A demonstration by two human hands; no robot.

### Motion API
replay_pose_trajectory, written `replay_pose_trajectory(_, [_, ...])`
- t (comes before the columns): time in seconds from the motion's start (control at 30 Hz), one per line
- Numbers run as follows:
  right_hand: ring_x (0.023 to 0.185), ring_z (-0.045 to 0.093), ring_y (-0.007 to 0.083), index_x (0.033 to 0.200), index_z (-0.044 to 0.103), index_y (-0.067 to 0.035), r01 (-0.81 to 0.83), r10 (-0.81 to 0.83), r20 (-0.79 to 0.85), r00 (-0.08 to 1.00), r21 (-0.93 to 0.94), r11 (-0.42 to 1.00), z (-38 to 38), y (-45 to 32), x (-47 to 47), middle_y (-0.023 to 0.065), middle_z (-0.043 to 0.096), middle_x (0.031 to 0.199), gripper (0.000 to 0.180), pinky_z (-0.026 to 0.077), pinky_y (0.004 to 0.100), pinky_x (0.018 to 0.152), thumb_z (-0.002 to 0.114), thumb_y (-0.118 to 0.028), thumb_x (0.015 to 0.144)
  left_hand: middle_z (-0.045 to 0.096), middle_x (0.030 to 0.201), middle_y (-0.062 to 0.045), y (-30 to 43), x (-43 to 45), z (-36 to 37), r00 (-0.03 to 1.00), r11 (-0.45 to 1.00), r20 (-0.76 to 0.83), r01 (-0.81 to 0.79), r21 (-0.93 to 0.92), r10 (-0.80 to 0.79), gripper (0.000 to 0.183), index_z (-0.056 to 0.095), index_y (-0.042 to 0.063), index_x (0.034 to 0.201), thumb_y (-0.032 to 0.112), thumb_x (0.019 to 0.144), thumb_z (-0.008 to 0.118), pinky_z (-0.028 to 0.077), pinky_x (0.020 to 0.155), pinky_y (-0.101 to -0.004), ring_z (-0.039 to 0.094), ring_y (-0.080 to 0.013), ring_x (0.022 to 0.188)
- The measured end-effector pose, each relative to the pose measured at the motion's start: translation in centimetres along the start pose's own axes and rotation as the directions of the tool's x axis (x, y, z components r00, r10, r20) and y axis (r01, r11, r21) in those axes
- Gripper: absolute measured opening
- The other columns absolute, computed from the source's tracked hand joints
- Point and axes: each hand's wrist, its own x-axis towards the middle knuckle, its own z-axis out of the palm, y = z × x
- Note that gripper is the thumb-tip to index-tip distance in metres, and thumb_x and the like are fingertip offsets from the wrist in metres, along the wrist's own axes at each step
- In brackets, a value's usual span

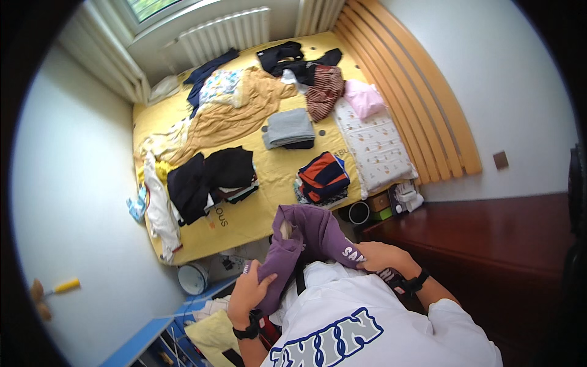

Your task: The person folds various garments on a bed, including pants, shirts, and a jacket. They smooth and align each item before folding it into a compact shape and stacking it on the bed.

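Note:
A purple garment with white lettering (316, 229) hangs between my hands in front of my white shirt. My left hand (250, 286) grips one side of it, thumb on top. The other side is pinched in my right hand (383, 257). Beyond it on the bed lie a folded orange and navy garment on a stack (323, 176), a folded grey garment (289, 128) on a dark one, and dark folded clothes (229, 169) on a pile.
The bed's yellow sheet (238, 229) also bears a tan blanket (238, 110), a striped garment (325, 89) and a patterned pillow (373, 147). A dark red wooden surface (500, 225) stands at right, a white bin (192, 278) at the bed's near left corner.

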Motion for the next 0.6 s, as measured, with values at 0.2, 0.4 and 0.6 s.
replay_pose_trajectory(0.2, [0.117,0.071,0.0489,0.14,0.07,-0.013,-0.065,0.138,-0.292,0.946,0.247,0.967,2.3,2.9,-5.5,0.0257,0.076,0.123,0.044,0.058,0.0517,0.098,0.077,-0.019,0.097,0.077,0.107,-0.03,-0.9,3.1,-4.3,0.994,0.999,0.105,-0.032,0.029,0.029,0.056,0.062,0.005,0.133,0.052,0.103,0.073,0.056,0.09,-0.0545,0.073,-0.0523,0.108])
replay_pose_trajectory(0.4, [0.108,0.075,0.047,0.13,0.073,-0.005,0.031,0.246,-0.505,0.827,0.479,0.878,4.7,1.4,-6.9,0.0271,0.078,0.113,0.043,0.059,0.0467,0.094,0.083,-0.029,0.096,0.078,0.095,-0.025,-0.2,5.0,-6.8,0.99,0.983,0.089,-0.121,0.141,0.109,0.054,0.066,0.006,0.13,0.051,0.102,0.074,0.056,0.083,-0.0529,0.076,-0.0473,0.094])
replay_pose_trajectory(0.6, [0.103,0.076,0.0448,0.127,0.073,-0.003,0.129,0.277,-0.684,0.674,0.478,0.869,4.7,-1.4,-4.2,0.0266,0.079,0.112,0.05,0.06,0.046,0.092,0.086,-0.031,0.088,0.078,0.095,-0.024,3.4,4.0,-6.4,0.967,0.965,-0.173,-0.148,0.219,0.187,0.04,0.069,0.006,0.126,0.037,0.103,0.079,0.058,0.082,-0.0433,0.077,-0.0419,0.092])
